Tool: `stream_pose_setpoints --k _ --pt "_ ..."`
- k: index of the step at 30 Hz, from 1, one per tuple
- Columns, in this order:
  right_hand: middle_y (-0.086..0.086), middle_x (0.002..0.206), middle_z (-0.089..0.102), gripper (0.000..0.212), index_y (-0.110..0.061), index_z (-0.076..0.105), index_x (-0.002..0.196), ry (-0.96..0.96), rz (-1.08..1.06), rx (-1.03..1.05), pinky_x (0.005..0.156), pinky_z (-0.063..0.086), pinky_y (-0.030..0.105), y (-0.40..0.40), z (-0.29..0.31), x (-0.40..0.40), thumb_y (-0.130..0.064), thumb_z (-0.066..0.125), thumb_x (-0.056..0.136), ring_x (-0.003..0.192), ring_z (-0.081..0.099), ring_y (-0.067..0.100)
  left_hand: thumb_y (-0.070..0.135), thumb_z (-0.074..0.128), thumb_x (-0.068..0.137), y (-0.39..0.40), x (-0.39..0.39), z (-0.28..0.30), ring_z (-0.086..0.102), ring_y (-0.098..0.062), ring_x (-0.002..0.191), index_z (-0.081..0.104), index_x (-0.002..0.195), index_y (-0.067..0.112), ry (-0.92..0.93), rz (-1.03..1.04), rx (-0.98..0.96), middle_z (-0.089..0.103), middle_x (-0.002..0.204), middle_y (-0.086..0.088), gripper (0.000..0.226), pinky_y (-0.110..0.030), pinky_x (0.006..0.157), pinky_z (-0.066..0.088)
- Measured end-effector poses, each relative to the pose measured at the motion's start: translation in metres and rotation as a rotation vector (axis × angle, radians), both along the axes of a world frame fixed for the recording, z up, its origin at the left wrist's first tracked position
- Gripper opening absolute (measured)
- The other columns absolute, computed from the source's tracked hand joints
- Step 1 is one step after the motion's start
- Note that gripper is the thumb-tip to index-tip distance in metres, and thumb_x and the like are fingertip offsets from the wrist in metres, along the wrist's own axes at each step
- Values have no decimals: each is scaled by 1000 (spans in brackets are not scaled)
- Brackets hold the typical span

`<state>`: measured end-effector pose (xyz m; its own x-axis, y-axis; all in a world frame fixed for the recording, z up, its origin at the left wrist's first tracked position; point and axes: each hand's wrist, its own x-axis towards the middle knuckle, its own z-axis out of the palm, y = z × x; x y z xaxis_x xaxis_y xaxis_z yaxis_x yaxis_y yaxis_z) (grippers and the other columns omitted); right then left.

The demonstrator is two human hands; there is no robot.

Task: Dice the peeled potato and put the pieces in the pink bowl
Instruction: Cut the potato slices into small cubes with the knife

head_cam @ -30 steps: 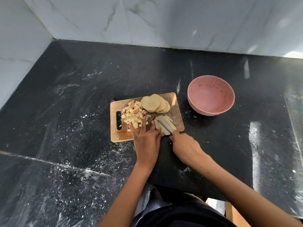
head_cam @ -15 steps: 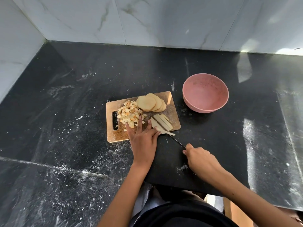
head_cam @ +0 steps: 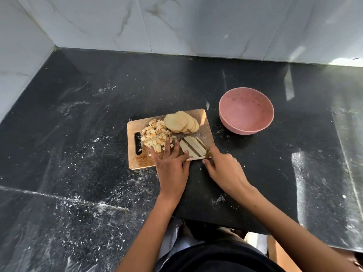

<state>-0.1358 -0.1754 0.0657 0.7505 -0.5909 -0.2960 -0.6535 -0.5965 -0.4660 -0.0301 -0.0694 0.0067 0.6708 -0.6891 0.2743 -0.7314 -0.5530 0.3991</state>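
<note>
A: Item one, the setting?

B: A black stone counter (head_cam: 82,118), dusted with white specks, backed by pale marbled wall tiles (head_cam: 176,22). A wooden cutting board (head_cam: 135,161) sat on it, with the pink bowl (head_cam: 225,114) just beside its far right corner; no potato showed in the bowl.

A: Potato, by lot?

B: Three lots, all on the board. A heap of diced pieces (head_cam: 154,137) near the handle slot; a fanned stack of round slices (head_cam: 175,122) at the far edge; a slice cut into strips (head_cam: 191,147) at the near right.

A: Hands?

B: The left hand (head_cam: 171,167) lay flat, fingers straight and spread, steadying the strips at their near left end. The right hand (head_cam: 222,169) was curled round the handle of a knife (head_cam: 198,141), its blade lying along the strips.

A: Step in hand?

B: Strip-cutting, by my judgement; the task looked roughly half done.

A: Next requirement?

B: Probably turning the strips for crosswise cuts, left fingertips kept clear of the blade, then the remaining rounds, then transfer to the bowl.
</note>
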Motion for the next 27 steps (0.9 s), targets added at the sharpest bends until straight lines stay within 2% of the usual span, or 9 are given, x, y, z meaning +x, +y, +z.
stream_pose_setpoints --k 3,8,12,14,16,22,27 --pt "8 93 66 25 -18 46 113 -31 40 -4 73 52 42 -5 -4 15 -25 55 92 85 63 31 25 75 82 0 0 0 36 -29 138 76 97 22 19 26 11 60 128 -11 16 -45 116 -13" --pt "8 90 64 10 -14 53 97 -6 120 -39 73 51 42 -9 -10 29 -23 54 93 86 60 28 26 77 79 0 1 -1 37 -27 138 77 92 24 33 49 3 58 131 -13 13 -45 117 -12" --pt "7 88 64 12 -11 61 96 -84 3 13 72 51 37 -16 -12 40 -21 55 92 83 61 25 35 74 81 0 4 -3 30 -30 142 76 91 31 46 82 26 49 141 -15 11 -50 117 -7" --pt "5 89 65 11 -11 63 95 -106 -40 53 72 49 32 -21 -14 52 -19 57 90 86 61 22 39 74 81 0 5 -4 23 -31 144 76 91 35 50 94 47 41 147 -15 11 -49 116 -10" --pt "6 91 66 12 -10 65 95 -119 -58 73 76 50 35 -23 -18 64 -19 59 89 89 61 23 40 74 80 1 6 -5 21 -32 145 76 90 36 48 99 49 37 149 -14 11 -48 116 -12" --pt "5 94 62 17 -11 57 97 -152 -101 49 78 50 38 -24 -19 72 -25 63 89 89 58 23 40 76 78 1 7 -5 19 -32 145 76 87 37 62 119 40 35 150 -13 10 -49 116 -10" --pt "7 81 62 23 -10 50 97 -184 -60 100 66 52 43 -28 -8 44 -33 45 99 74 62 26 43 73 80 1 7 -4 13 -30 147 75 89 38 96 130 34 29 152 -13 11 -45 115 -17"
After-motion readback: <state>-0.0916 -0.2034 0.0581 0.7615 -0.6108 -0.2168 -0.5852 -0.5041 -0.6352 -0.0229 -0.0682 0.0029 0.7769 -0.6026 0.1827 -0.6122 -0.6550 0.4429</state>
